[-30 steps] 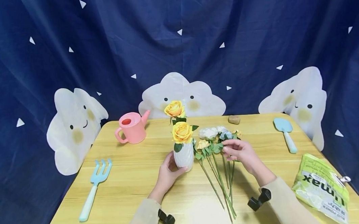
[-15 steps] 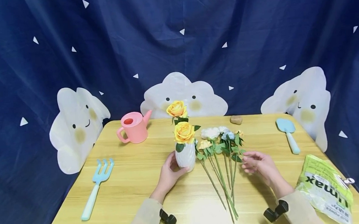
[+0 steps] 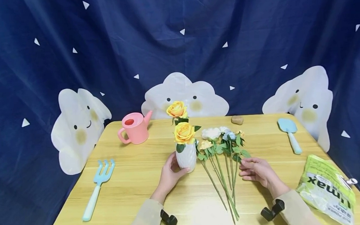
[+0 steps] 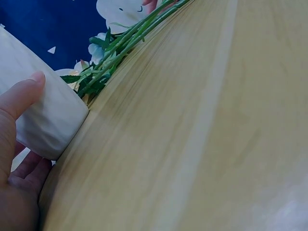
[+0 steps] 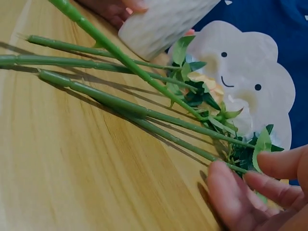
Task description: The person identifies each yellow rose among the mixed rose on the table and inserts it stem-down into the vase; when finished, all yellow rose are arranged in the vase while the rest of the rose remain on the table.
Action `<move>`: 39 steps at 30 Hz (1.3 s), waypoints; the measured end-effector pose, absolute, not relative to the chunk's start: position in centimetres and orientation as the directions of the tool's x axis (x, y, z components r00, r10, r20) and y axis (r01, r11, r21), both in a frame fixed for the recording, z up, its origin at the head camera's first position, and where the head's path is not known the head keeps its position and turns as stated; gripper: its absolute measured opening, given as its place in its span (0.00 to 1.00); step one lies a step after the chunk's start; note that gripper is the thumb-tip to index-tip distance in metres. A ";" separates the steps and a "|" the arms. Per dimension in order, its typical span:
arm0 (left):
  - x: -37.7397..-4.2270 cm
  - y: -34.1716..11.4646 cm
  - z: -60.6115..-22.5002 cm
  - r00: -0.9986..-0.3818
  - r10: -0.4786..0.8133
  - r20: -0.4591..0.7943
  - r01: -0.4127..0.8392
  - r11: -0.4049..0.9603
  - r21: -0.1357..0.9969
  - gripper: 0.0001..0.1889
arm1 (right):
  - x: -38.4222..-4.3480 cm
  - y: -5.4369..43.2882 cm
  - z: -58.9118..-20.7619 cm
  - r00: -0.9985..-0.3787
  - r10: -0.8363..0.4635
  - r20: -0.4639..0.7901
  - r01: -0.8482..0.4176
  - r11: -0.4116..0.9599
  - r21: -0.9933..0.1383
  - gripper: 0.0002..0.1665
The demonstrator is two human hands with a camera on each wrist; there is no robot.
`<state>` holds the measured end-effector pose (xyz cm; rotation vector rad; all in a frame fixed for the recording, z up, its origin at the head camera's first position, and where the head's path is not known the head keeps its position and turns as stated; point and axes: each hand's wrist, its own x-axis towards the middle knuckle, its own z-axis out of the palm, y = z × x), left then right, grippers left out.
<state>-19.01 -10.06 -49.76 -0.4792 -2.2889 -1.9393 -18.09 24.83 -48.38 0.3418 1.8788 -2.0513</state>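
A white textured vase (image 3: 186, 157) stands upright with two yellow roses (image 3: 184, 133) in it. My left hand (image 3: 168, 176) holds it low down, the thumb across its front in the left wrist view and the fingers partly hidden behind. To the right lies a loose bunch of artificial flowers (image 3: 211, 133), white, blue and pale yellow, their green stems (image 5: 106, 98) fanned toward me. At the bunch's right side is my right hand (image 3: 259, 173), fingers spread and relaxed. In the right wrist view its fingertips are at a stem and a leaf (image 5: 262, 149); no pinch is visible.
A pink watering can (image 3: 136, 128) stands at the back left, with a blue hand fork (image 3: 99, 184) in front of it. On the right are a blue trowel (image 3: 289, 130) and a green-white clipped bag (image 3: 326, 189). A brown stone (image 3: 237, 120) lies at the back edge.
My right hand has drawn back from the middle of the bunch to its right side, and lately shifted slightly left and lower. My left hand keeps its hold on the vase.
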 end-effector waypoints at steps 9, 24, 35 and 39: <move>-19.1 -10.0 -49.8 -0.948 0.164 0.274 0.297 0.137 0.945 0.38 | -19.0 24.8 -48.2 -0.890 -0.112 -0.442 0.449 -0.047 -0.892 0.25; -19.2 -10.2 -49.8 -0.944 0.180 0.275 0.302 0.146 0.942 0.37 | -20.0 22.8 -47.9 -0.879 0.032 -0.475 0.474 0.146 -0.868 0.22; -19.1 -10.0 -49.8 -0.942 0.166 0.290 0.313 0.137 0.940 0.37 | -20.5 22.4 -48.4 -0.895 0.079 -0.438 0.445 0.210 -0.871 0.12; -19.2 -10.0 -49.9 -0.945 0.162 0.286 0.307 0.130 0.943 0.38 | -20.3 23.1 -48.4 -0.892 0.032 -0.450 0.450 0.149 -0.881 0.16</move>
